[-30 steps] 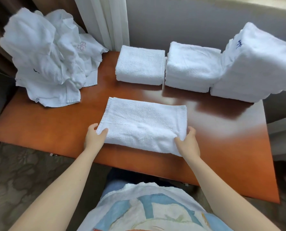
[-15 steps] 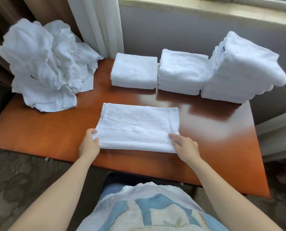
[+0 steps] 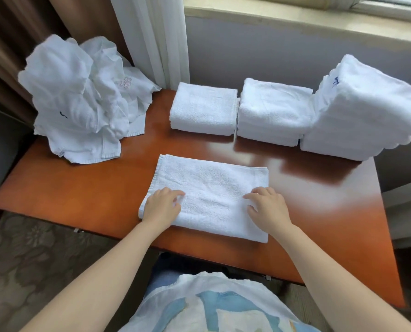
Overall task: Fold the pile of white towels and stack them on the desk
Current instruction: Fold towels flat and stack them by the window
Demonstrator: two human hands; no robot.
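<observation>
The glossy orange-brown wooden desk (image 3: 80, 188) under the pale window sill (image 3: 295, 22) carries everything: the crumpled pile of white towels (image 3: 80, 111) at far left, three folded white towel stacks (image 3: 271, 111) along its back edge, and nearest me the half-folded white terry towel (image 3: 211, 183). My left hand (image 3: 162, 207) and right hand (image 3: 266, 207) lie flat on it, fingers loose, gripping nothing. I judge I'm smoothing; next comes another fold, edges matched.

- The person wore a white top (image 3: 190, 293) of thin, slightly crumpled cloth.
- The top carried a large print in light blue, teal and pale cream patches.
- Blue trousers (image 3: 163, 277), denim by the look, showed just beyond the top's hem.
- The left forearm (image 3: 99, 269) and right forearm (image 3: 331, 267) were bare along all their visible length, as were the left hand (image 3: 162, 207) and right hand (image 3: 266, 207).
</observation>
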